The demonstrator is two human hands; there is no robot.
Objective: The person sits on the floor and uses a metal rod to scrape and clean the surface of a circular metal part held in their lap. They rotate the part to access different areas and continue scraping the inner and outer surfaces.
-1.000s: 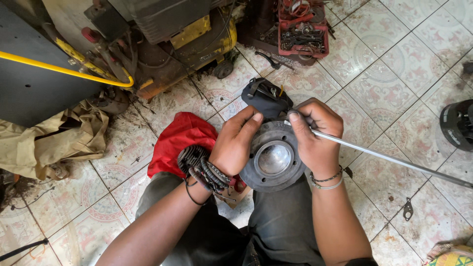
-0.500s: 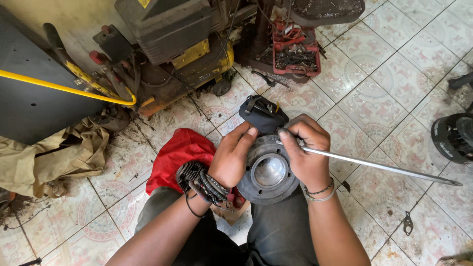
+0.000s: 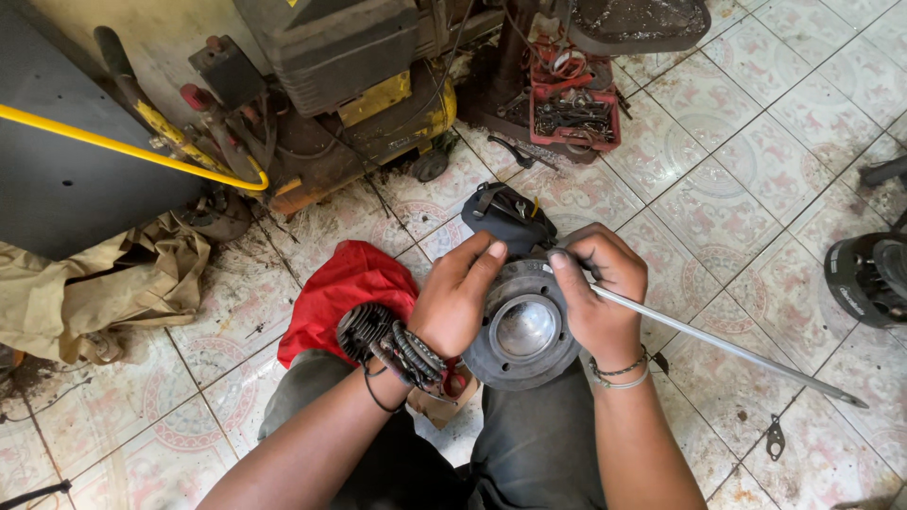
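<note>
I sit on the tiled floor (image 3: 737,179) with a round engine cylinder (image 3: 522,326) on my lap, its shiny bore facing up at me. My left hand (image 3: 455,295) is wrapped around its left rim and holds it steady, thumb lying across the top edge. My right hand (image 3: 597,295) is closed around a long steel rod (image 3: 727,348); the near end sits under my fingertips at the cylinder's upper right rim and the far end slants down toward the floor at my right. I judge this to be the working-at-the-rim step, scraping or prying at the top face. The next move calls for a firm left grip so the part does not turn, and small, controlled pressure at the rod tip.

Against half a second ago, my right fist sits slightly lower on the rim, and the rod's far tip points lower. The red cloth (image 3: 345,283) and black pouch (image 3: 510,215) lie as before.
</note>
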